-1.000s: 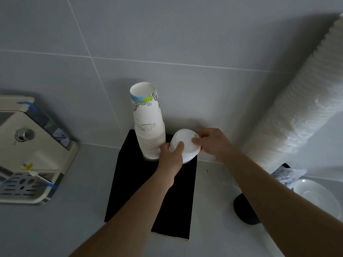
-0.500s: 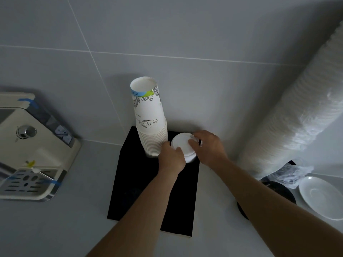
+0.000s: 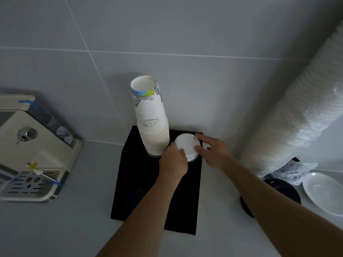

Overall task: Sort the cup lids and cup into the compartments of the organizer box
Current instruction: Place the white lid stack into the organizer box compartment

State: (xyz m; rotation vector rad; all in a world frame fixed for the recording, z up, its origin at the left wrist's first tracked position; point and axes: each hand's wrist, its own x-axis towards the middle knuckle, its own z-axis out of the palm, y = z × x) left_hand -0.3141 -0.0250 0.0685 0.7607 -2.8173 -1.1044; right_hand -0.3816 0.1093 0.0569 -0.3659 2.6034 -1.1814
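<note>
Both hands on the white lid point(image 3: 187, 146) at the organizer box point(image 3: 159, 182)'s far right. Left hand point(image 3: 173, 162) pinches its near edge, right hand point(image 3: 215, 152) touches it with straight fingers, right of the cup stack point(image 3: 151, 117).

Grey countertop point(image 3: 55, 229) w/ black organizer box point(image 3: 130, 182), coffee machine point(image 3: 33, 154), white saucer point(image 3: 323, 193).

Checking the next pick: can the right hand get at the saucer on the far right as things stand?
Probably yes. The right hand is on the lid with straight fingers, so it seems free to let go. The saucer lies uncovered on the counter to its right; the wrapped lid stack leans above it, not over it.
</note>
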